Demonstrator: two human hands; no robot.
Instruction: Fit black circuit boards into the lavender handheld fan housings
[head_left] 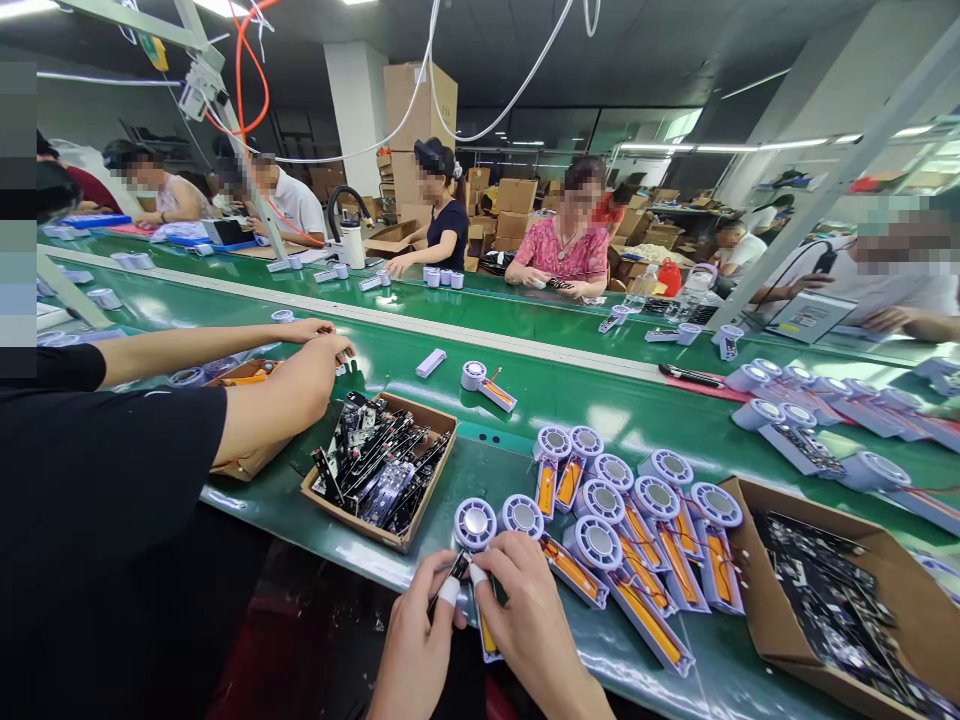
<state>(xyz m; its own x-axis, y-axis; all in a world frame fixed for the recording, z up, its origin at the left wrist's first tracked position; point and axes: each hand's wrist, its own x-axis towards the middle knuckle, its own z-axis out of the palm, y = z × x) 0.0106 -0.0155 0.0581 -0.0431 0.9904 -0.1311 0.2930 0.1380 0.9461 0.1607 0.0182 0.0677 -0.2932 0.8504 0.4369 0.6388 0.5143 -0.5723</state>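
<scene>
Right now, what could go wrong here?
The black circuit board, pinched between the left hand and right hand, could slip and drop past the edge of the green belt. The tightly packed fan bodies might also knock together if one gets nudged.

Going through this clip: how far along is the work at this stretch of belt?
Looks done: a cluster of lilac plastic fan housings with orange strips lies on the green conveyor belt. In hand: the left hand and right hand hold a slim black circuit board at another lilac plastic housing. Remaining: more black circuit boards fill the brown cardboard box.
</scene>
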